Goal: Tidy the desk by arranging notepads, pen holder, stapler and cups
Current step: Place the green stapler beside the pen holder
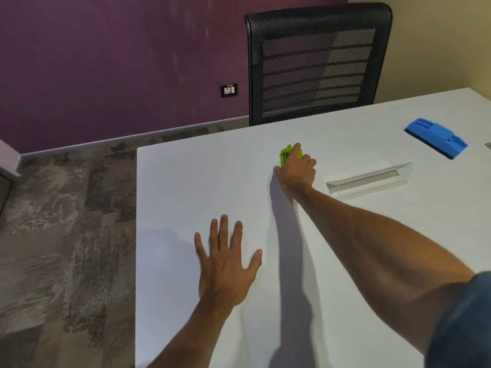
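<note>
A small bright green stapler (286, 155) lies on the white desk (186, 187), toward the far middle. My right hand (296, 171) reaches out across the desk and grips the stapler from behind, with fingers curled over it, so most of it is hidden. My left hand (225, 258) rests flat on the desk near me, fingers spread, holding nothing. No notepads, pen holder or cups are in view.
A blue plastic whiteboard eraser (435, 136) lies at the far right. A clear cable slot cover (369, 180) is set into the desk right of the stapler. A black mesh office chair (317, 62) stands behind the far edge. Carpet lies off the desk's left edge.
</note>
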A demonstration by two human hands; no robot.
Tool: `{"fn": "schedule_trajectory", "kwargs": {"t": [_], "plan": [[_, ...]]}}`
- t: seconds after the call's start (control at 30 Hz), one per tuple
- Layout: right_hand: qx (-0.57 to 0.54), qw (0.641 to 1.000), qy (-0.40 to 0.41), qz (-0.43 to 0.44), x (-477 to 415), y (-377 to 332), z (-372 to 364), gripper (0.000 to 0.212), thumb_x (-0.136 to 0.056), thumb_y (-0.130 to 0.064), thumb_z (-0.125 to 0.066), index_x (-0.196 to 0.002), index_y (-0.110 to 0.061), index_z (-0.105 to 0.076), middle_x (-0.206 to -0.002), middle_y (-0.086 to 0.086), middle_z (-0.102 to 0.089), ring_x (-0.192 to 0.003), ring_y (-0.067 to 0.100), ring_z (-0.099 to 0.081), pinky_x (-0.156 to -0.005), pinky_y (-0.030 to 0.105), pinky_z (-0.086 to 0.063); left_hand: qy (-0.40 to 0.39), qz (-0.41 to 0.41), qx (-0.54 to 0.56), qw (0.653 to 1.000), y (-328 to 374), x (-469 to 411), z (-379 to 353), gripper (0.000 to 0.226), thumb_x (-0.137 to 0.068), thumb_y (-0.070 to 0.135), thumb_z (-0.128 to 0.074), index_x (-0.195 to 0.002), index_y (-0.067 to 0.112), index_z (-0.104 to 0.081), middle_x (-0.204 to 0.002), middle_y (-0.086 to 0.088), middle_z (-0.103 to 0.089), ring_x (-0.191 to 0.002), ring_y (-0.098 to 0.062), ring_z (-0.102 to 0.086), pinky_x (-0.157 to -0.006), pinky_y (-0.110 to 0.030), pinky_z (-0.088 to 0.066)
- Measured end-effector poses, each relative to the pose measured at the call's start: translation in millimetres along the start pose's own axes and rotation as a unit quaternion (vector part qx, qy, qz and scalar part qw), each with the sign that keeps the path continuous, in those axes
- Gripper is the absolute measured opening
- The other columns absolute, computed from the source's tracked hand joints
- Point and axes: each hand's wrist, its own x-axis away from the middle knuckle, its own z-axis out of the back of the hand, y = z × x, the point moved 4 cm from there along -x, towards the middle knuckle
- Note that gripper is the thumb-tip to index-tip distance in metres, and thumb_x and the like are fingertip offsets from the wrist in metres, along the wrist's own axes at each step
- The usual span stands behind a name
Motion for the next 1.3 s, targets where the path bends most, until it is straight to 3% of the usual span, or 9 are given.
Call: {"fn": "schedule_trajectory", "kwargs": {"t": [0.27, 0.47, 0.67, 0.73, 0.8, 0.9, 1.03, 1.13, 1.3], "plan": [[-0.004, 1.000, 0.016, 0.015, -2, 3, 0, 0.068, -0.088, -0.025, -0.056, -0.146, -0.012, -0.022, -0.125, 0.022, -0.048, -0.115, 0.035, -0.044, -0.089, 0.042, -0.045, -0.002, 0.003, 0.001, 1.000, -1, -1, -3, 0.083, -0.085, 0.075, -0.013, -0.147, 0.023, -0.037, -0.156, -0.010, -0.026, -0.144, -0.035, -0.024, -0.111, -0.065, -0.017], [-0.063, 0.998, 0.017, 0.010, 7, 8, 10, 0.064, -0.086, -0.028, -0.059, -0.140, -0.010, -0.030, -0.122, 0.023, -0.051, -0.113, 0.038, -0.045, -0.087, 0.044, -0.045, -0.004, 0.007, 0.002, 1.000, -2, -1, -1, 0.081, -0.086, 0.074, -0.015, -0.145, 0.024, -0.038, -0.156, -0.009, -0.029, -0.144, -0.033, -0.026, -0.111, -0.064, -0.019], [-0.089, 0.993, 0.053, 0.058, 47, 14, 42, 0.060, -0.088, -0.032, -0.059, -0.136, -0.007, -0.035, -0.115, 0.026, -0.055, -0.107, 0.040, -0.048, -0.083, 0.044, -0.043, -0.040, 0.008, 0.005, 0.999, 1, 2, 5, 0.080, -0.087, 0.073, -0.014, -0.145, 0.024, -0.039, -0.155, -0.010, -0.029, -0.143, -0.034, -0.027, -0.111, -0.065, -0.015], [-0.086, 0.992, 0.052, 0.082, 65, 17, 59, 0.062, -0.086, -0.030, -0.062, -0.136, -0.006, -0.035, -0.115, 0.026, -0.055, -0.106, 0.040, -0.048, -0.083, 0.044, -0.043, -0.065, 0.010, 0.010, 0.998, 2, 3, 10, 0.083, -0.086, 0.074, -0.005, -0.149, 0.026, -0.030, -0.159, -0.008, -0.019, -0.146, -0.032, -0.017, -0.113, -0.064, -0.010], [-0.081, 0.990, 0.053, 0.097, 83, 21, 77, 0.062, -0.084, -0.028, -0.063, -0.136, -0.007, -0.035, -0.114, 0.026, -0.056, -0.105, 0.040, -0.049, -0.083, 0.043, -0.043, -0.098, 0.002, 0.006, 0.995, 1, 3, 14, 0.085, -0.083, 0.075, 0.002, -0.153, 0.028, -0.006, -0.162, -0.006, 0.006, -0.148, -0.028, 0.007, -0.113, -0.063, 0.003], [-0.088, 0.988, 0.050, 0.113, 109, 24, 103, 0.063, -0.082, -0.028, -0.063, -0.136, -0.010, -0.035, -0.113, 0.022, -0.058, -0.103, 0.038, -0.050, -0.081, 0.041, -0.042, -0.135, 0.017, 0.005, 0.991, 5, 8, 35, 0.086, -0.083, 0.078, -0.010, -0.152, 0.030, 0.008, -0.159, -0.006, 0.019, -0.146, -0.029, 0.019, -0.112, -0.063, 0.013], [-0.103, 0.986, 0.039, 0.122, 150, 31, 143, 0.064, -0.083, -0.028, -0.064, -0.137, -0.013, -0.034, -0.117, 0.019, -0.057, -0.105, 0.036, -0.049, -0.083, 0.042, -0.042, -0.109, 0.016, -0.003, 0.994, 26, 33, 79, 0.091, -0.077, 0.077, -0.005, -0.153, 0.028, 0.001, -0.160, -0.007, 0.016, -0.147, -0.031, 0.017, -0.111, -0.064, 0.014], [-0.125, 0.985, 0.030, 0.111, 186, 44, 174, 0.066, -0.086, -0.026, -0.063, -0.142, -0.016, -0.030, -0.125, 0.017, -0.053, -0.113, 0.035, -0.044, -0.088, 0.045, -0.043, -0.089, 0.003, -0.001, 0.996, 44, 55, 117, 0.081, -0.087, 0.073, -0.014, -0.153, 0.026, -0.006, -0.160, -0.009, 0.014, -0.147, -0.031, 0.015, -0.109, -0.062, 0.016], [-0.154, 0.982, 0.028, 0.107, 242, 83, 216, 0.068, -0.087, -0.021, -0.062, -0.145, -0.014, -0.028, -0.128, 0.018, -0.050, -0.117, 0.034, -0.040, -0.088, 0.039, -0.043, -0.089, -0.006, -0.007, 0.996, 86, 86, 168, 0.076, -0.090, 0.069, -0.020, -0.151, 0.024, -0.018, -0.161, -0.009, 0.010, -0.147, -0.032, 0.013, -0.109, -0.063, 0.015]]}}
